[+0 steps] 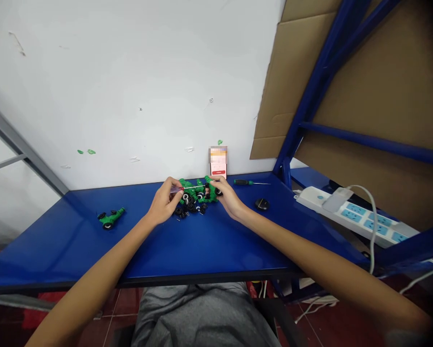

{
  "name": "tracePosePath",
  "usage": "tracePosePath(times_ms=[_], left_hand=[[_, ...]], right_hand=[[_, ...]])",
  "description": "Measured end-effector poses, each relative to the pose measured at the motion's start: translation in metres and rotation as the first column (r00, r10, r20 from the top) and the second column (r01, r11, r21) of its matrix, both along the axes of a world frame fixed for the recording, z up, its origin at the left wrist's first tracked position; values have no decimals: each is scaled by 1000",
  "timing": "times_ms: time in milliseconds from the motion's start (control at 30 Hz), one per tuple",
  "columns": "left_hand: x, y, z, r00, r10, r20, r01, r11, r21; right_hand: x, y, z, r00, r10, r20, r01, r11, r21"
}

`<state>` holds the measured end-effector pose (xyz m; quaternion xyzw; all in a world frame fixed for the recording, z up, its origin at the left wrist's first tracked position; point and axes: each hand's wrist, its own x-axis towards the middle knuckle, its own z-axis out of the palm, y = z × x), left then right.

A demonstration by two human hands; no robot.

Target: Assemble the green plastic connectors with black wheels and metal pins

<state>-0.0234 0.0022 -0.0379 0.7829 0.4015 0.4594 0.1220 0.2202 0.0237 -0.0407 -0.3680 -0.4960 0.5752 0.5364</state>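
Note:
My left hand (165, 201) is closed around the handle of a screwdriver (193, 187), its thin shaft pointing right. The shaft's tip reaches a green toy part with a black wheel (213, 193), which my right hand (228, 196) grips from the right side. Whether the tip sits in a screw is too small to tell. Between and below my hands lies a pile of green plastic parts (189, 185), with black wheels and small pieces (191, 206) in front of it. A few tiny screws or pins are scattered at the pile's near edge.
On the blue table (202, 246), a green toy assembly with wheels (110, 219) lies at left. A second screwdriver (243, 182) and a black mouse (262, 204) are at right. A phone (218, 164) leans on the wall. Beyond the right edge is a white power strip (357, 214).

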Motion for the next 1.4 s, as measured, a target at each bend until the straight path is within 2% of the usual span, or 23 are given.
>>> tracePosePath(times_ms=[133, 300, 467, 533, 733, 833, 1000, 1267, 1400], left_hand=[[0, 3, 0, 998, 45, -39, -45, 999, 9], [1, 3, 1, 993, 106, -44, -108, 993, -42], [-3, 0, 4, 999, -45, -12, 44, 995, -94], [-3, 0, 5, 998, -54, -31, 50, 994, -99], [-3, 6, 1, 992, 49, -119, -60, 994, -93], [-2, 6, 0, 992, 22, -127, -37, 993, -115], [-1, 3, 2, 998, -54, -36, 49, 991, -126], [4, 0, 2, 995, 86, -51, -91, 990, -109], [3, -3, 6, 998, 60, -12, -61, 994, -95]], right_hand=[[2, 2, 1, 1000, -5, -11, 5, 1000, 8], [0, -2, 0, 999, 1, 42, -2, 1000, 28], [-1, -2, 0, 994, 34, -106, -38, 998, -41], [0, 1, 1, 991, 34, -128, -41, 998, -53], [1, 2, -1, 1000, 8, -25, -9, 999, -39], [0, 0, -3, 1000, -2, 26, 3, 1000, -30], [0, 2, -5, 997, -25, 76, 27, 999, -19], [2, 5, -6, 994, -16, 105, 12, 999, 38], [1, 2, -5, 994, 19, 110, -26, 997, 68]])
